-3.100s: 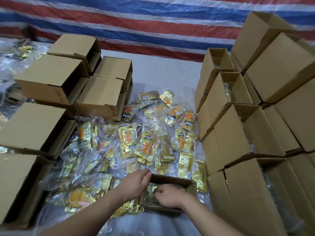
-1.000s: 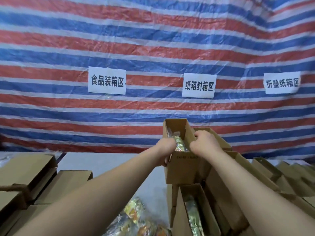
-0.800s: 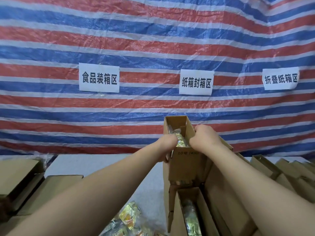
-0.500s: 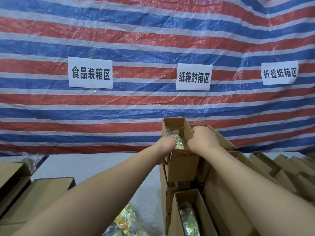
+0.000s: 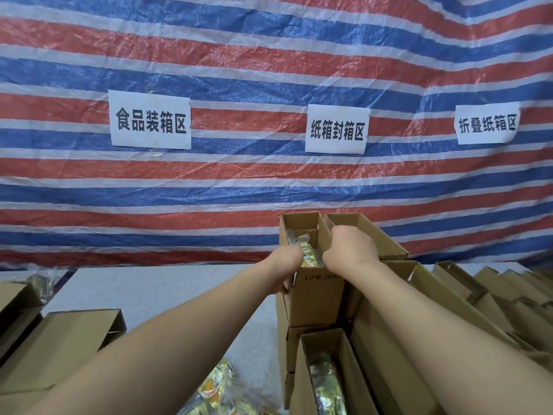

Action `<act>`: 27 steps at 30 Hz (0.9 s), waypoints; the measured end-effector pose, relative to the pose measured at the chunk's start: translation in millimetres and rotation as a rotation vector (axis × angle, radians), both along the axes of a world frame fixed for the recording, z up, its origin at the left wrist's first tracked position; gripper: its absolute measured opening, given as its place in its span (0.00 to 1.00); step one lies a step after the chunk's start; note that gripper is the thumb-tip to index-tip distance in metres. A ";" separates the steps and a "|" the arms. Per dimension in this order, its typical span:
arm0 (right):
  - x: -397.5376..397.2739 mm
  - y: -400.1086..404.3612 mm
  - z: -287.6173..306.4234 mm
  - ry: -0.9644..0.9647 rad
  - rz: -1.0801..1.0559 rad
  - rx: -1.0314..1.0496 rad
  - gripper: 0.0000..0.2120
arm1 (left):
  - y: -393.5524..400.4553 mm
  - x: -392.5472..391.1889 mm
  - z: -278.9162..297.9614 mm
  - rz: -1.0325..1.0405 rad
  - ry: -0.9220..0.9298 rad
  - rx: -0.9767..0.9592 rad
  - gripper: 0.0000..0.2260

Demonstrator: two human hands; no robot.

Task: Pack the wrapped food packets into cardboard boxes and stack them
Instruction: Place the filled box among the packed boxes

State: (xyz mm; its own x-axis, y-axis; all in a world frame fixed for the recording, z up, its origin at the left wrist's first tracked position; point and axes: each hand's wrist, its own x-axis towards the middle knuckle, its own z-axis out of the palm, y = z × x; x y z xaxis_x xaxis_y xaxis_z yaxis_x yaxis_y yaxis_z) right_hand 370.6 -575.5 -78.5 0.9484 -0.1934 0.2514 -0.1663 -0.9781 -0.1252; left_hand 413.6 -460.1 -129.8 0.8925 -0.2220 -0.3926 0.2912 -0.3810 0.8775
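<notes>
Left hand (image 5: 284, 272) curled on left edge of open brown cardboard box (image 5: 314, 292); right hand (image 5: 348, 250) curled over its right rim. Both clamp box, hands apart, box between. Gold foil-wrapped food packets (image 5: 308, 256) visible inside box, between hands. Box sits atop stack of cardboard boxes (image 5: 302, 339). 3 white paper signs (image 5: 150, 119) on red-blue-white striped tarp (image 5: 269, 55) behind box. Loose gold packets (image 5: 215, 390) on grey table (image 5: 167, 289) lower left of box. Versus 0.5 s ago: grip unchanged, view tilted slightly.
</notes>
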 end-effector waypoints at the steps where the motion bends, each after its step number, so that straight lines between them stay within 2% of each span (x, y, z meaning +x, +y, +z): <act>1: 0.9 -0.4 0.9 -0.003 0.003 -0.003 0.04 | 0.5 0.4 2.0 -0.002 -0.009 0.007 0.22; 12: 9.8 1.8 1.0 0.066 0.014 0.026 0.04 | 6.9 1.0 3.6 -0.021 0.017 -0.020 0.24; 20: 14.3 0.8 3.1 0.073 0.000 0.046 0.01 | 12.7 2.8 4.1 0.015 0.023 -0.049 0.34; 27: 18.2 -1.3 1.2 0.081 -0.005 0.100 0.03 | 18.9 2.1 2.8 0.034 0.030 -0.090 0.34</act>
State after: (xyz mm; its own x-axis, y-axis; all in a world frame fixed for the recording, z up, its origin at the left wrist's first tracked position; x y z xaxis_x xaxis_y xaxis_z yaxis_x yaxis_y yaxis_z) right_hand 388.8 -576.8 -77.3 0.9638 -0.2183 0.1532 -0.1846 -0.9606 -0.2077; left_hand 415.6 -441.2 -127.0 0.8882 -0.2274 -0.3992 0.3295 -0.2904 0.8984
